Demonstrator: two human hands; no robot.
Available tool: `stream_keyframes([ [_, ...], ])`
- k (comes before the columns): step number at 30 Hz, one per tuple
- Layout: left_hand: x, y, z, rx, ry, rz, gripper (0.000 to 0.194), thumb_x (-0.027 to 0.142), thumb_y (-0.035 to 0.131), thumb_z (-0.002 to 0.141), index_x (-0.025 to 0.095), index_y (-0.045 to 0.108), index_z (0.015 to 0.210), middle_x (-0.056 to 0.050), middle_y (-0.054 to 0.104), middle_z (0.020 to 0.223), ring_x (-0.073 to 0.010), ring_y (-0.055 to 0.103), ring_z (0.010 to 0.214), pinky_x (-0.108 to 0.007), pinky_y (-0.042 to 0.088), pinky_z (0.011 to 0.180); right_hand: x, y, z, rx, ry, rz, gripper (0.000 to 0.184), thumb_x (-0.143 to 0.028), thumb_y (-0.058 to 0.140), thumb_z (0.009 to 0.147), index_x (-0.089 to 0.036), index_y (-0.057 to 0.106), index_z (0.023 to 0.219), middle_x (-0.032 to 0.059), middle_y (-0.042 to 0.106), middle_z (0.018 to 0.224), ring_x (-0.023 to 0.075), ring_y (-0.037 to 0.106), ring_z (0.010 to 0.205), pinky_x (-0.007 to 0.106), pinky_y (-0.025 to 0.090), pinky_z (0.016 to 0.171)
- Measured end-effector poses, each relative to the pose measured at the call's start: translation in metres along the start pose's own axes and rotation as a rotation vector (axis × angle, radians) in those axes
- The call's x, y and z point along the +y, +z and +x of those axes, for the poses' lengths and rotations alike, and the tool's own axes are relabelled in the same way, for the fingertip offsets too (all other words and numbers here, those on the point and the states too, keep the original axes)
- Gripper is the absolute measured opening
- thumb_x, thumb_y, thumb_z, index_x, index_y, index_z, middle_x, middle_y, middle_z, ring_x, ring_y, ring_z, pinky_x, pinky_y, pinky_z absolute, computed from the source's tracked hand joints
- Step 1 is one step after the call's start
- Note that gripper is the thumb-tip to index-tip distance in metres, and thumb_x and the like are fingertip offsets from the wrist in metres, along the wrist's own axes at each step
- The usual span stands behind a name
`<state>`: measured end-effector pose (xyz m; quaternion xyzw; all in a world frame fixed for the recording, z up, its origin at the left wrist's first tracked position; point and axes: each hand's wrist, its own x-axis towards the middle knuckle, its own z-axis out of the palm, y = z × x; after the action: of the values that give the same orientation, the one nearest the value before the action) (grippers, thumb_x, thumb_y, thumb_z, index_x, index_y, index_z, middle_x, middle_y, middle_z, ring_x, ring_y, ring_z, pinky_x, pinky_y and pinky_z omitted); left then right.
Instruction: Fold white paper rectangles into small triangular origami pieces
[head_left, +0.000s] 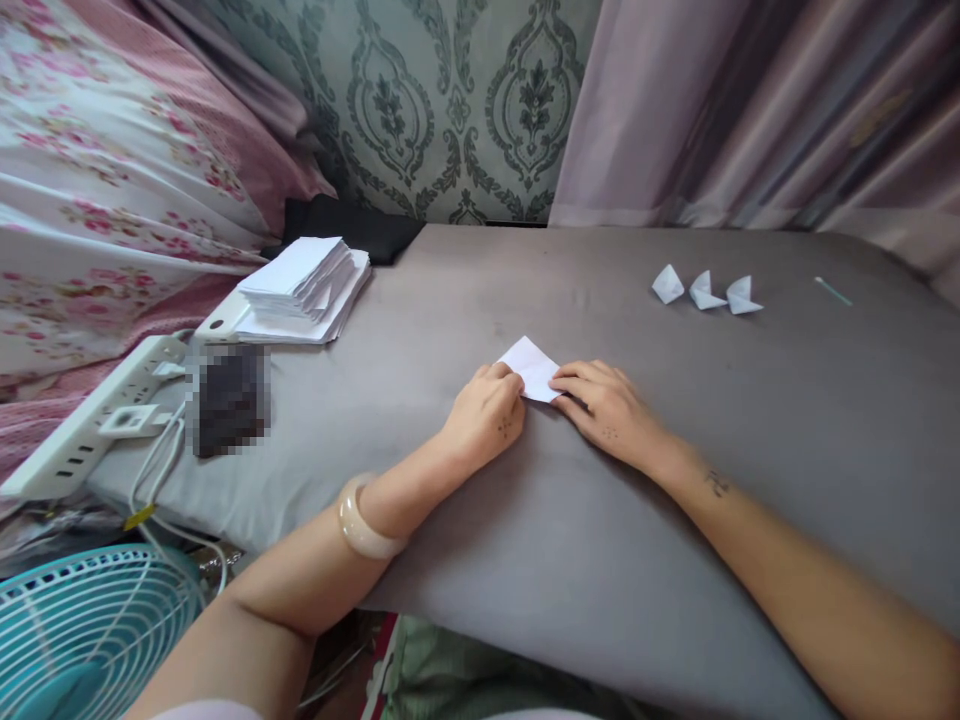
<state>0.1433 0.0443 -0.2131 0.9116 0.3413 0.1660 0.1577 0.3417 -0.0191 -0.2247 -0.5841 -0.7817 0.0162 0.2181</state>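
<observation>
A small piece of folded white paper [531, 368] lies on the grey-covered surface, one corner pointing away from me. My left hand [487, 410] is closed at its left side, with bent fingers pressing on the edge. At the right corner, the thumb and fingers of my right hand [600, 405] pinch the same paper. Part of the sheet is hidden under my left fingers. Farther back on the right stand three folded paper pieces: a pointed one [667, 284] and two boat-like ones, a left boat [706, 291] and a right boat [742, 295].
A stack of white paper [300, 285] sits at the back left, beside a white power strip [90, 415] with cables. A pixelated dark object [229, 400] lies near it. A thin stick [834, 291] rests far right. A turquoise fan [90, 640] stands at lower left.
</observation>
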Motion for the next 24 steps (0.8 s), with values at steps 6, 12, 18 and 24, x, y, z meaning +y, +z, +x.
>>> stream_keyframes([
  [6,0.006,0.0,0.0,0.035,-0.129,-0.113,0.014,0.019,0.054,0.086,0.017,0.066,0.08,-0.01,0.066,0.094,-0.023,0.059,0.091,-0.037,0.048,0.085,0.0,0.002,0.003,0.066,0.126,0.163,0.028,-0.035,0.048,0.095,-0.023,0.073,0.092,0.0052,0.072,0.105,0.0218,0.062,0.095,0.039,0.048,0.086],
  [12,0.002,0.003,0.006,0.08,-0.207,-0.201,0.012,0.018,0.058,0.084,0.016,0.066,0.075,-0.009,0.066,0.086,-0.0211,0.059,0.085,-0.036,0.048,0.083,-0.006,0.005,0.006,0.13,0.251,0.225,0.024,-0.032,0.052,0.091,-0.022,0.071,0.081,0.0047,0.072,0.1,0.0216,0.063,0.094,0.039,0.047,0.088],
  [18,-0.001,0.01,0.005,0.122,-0.254,-0.209,0.015,0.022,0.057,0.087,0.013,0.069,0.084,-0.011,0.063,0.091,-0.0223,0.058,0.09,-0.039,0.047,0.089,-0.005,0.012,0.011,0.177,0.312,0.228,0.02,-0.031,0.055,0.088,-0.019,0.068,0.078,0.0086,0.067,0.102,0.0214,0.063,0.093,0.037,0.049,0.083],
  [24,-0.003,0.014,0.005,0.127,-0.248,-0.206,0.016,0.023,0.055,0.088,0.014,0.067,0.083,-0.011,0.06,0.092,-0.0227,0.056,0.093,-0.04,0.046,0.091,-0.004,0.015,0.015,0.159,0.344,0.15,0.021,-0.032,0.055,0.086,-0.019,0.064,0.073,0.011,0.065,0.103,0.0223,0.062,0.089,0.039,0.05,0.082],
])
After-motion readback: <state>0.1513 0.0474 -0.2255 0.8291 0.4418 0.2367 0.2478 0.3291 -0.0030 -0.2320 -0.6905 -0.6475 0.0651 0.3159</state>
